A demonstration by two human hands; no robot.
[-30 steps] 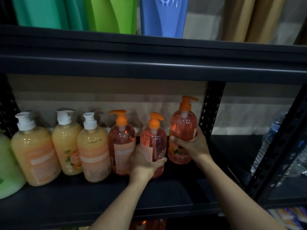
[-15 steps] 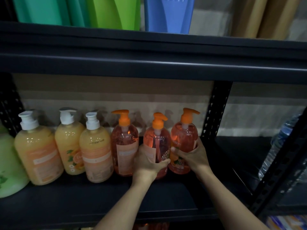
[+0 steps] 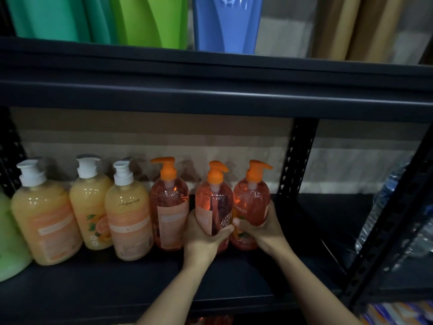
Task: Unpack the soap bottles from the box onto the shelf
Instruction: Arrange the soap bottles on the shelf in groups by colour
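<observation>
Shelf [image 3: 117, 285] status: one row along the dark deck, all upright. Far left, part of a green bottle [image 3: 9, 242]. Then three yellow-orange bottles [image 3: 89, 214] with white pumps, then three clear orange bottles with orange pumps. First orange bottle [image 3: 169, 214] stands free, just beside the yellow group. Second orange bottle [image 3: 214, 207] is in the left hand [image 3: 206, 238], fingers wrapped round its lower body. Third orange bottle [image 3: 251, 202], row end near the upright post [image 3: 297, 160], is in the right hand [image 3: 262, 228], fingers closed on it. Both look set down, touching each other; release pending. Box not in view, so remaining count unknown. Deck space is left in front of the row.
</observation>
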